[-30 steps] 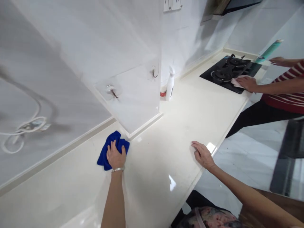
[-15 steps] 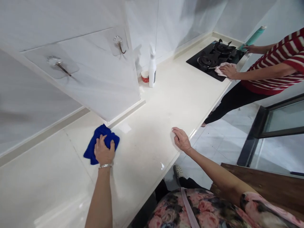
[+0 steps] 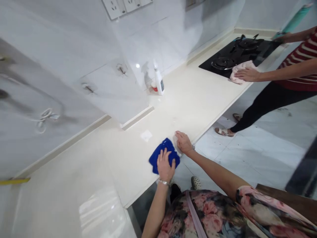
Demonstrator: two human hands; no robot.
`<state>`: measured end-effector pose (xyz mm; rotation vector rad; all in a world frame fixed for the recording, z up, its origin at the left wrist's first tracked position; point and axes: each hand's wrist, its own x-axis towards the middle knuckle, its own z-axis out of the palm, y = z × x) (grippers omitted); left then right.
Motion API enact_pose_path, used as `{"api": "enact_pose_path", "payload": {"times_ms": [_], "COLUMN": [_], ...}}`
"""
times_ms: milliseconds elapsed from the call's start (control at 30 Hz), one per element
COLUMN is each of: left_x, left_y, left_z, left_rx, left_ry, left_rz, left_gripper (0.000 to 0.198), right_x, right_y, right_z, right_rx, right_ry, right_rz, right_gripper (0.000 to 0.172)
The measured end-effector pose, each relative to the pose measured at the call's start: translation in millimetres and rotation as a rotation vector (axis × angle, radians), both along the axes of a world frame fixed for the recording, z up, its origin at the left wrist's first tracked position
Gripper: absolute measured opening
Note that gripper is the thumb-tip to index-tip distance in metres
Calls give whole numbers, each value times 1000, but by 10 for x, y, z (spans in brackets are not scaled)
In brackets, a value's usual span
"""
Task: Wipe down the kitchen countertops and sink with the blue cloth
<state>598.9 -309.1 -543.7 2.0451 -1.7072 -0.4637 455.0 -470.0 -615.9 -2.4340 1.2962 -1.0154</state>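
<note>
My left hand presses on a blue cloth near the counter's front edge, its fingers spread over the fabric and the cloth bunched under them. My right hand rests on the white counter just right of the cloth, fingers stretched out and holding nothing. Behind both hands, against the wall, a white spray bottle stands beside a small red and white cup, which is partly hidden by the bottle.
At the far right a co-worker's hand lies on a pink cloth by the black gas hob; the other hand holds a teal roll. A wall corner juts into the counter. Sockets sit high on the wall.
My left hand has moved the blue cloth rightward and toward the front edge, close to my right hand. My view has shifted. The co-worker's pink cloth stays near the hob's front corner.
</note>
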Motion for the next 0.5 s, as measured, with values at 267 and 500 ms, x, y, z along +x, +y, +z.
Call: {"api": "enact_pose_path", "payload": {"times_ms": [267, 500], "left_x": [100, 1095], "left_y": [403, 2023], "left_z": [55, -52], "left_rx": [45, -33], "left_ry": [68, -83], "left_rz": [51, 589], "left_gripper": [45, 49], "right_x": [-91, -88], "right_y": [15, 71], "right_z": [-53, 26], "right_rx": [-3, -68], "right_ry": [-43, 34], "right_rz": [53, 4], "right_gripper": [41, 36]}}
